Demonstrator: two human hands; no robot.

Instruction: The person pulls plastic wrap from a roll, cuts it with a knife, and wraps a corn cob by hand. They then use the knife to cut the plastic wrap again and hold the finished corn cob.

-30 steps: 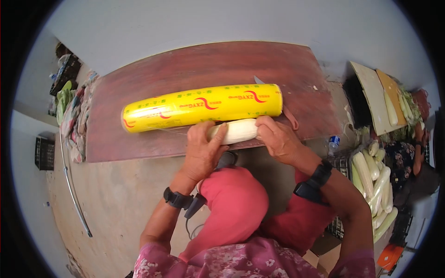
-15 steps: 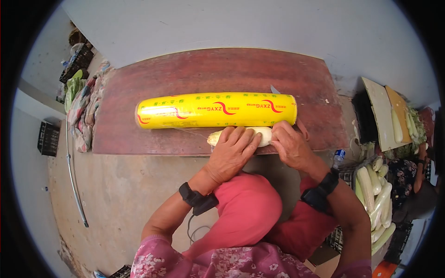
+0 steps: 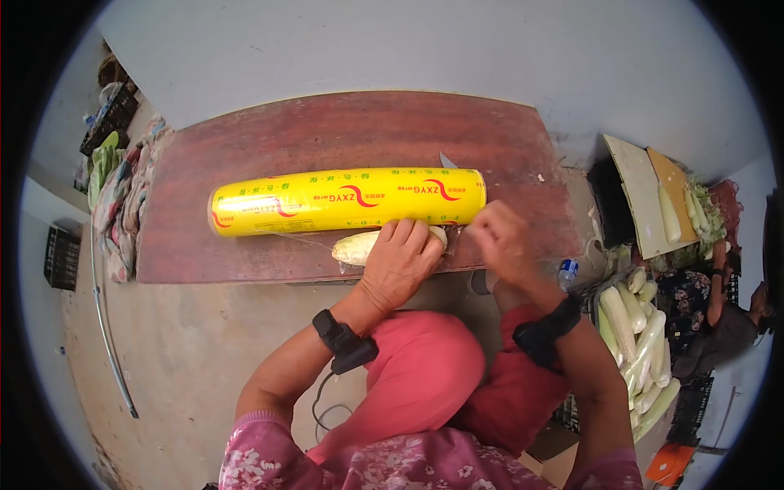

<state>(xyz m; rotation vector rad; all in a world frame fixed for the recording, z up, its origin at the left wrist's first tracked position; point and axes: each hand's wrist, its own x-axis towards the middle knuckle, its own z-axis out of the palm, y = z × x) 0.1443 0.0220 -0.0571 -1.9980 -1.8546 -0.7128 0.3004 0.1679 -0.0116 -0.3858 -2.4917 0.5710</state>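
A pale, elongated vegetable (image 3: 353, 248) lies near the front edge of the red-brown table (image 3: 327, 126), just in front of a yellow roll of plastic wrap (image 3: 327, 198). My left hand (image 3: 398, 260) rests over the vegetable with its fingers wrapped round it. To the right of it, off the vegetable's end, my right hand (image 3: 502, 241) is raised with curled fingers, partly blurred; what it holds, if anything, is too small to make out. A thin clear film runs from under the roll towards the vegetable.
A knife blade (image 3: 447, 161) pokes out behind the roll. At right are wrapped pale vegetables (image 3: 645, 335) in a crate, a bottle (image 3: 567, 272), boards (image 3: 645, 196) and another person (image 3: 709, 306). Bundled cloth (image 3: 122, 212) lies left, beside a metal pole (image 3: 109, 335).
My right hand has come away from the vegetable's right end, while my left hand stays on it. The whole view has shifted, and the table appears further left.
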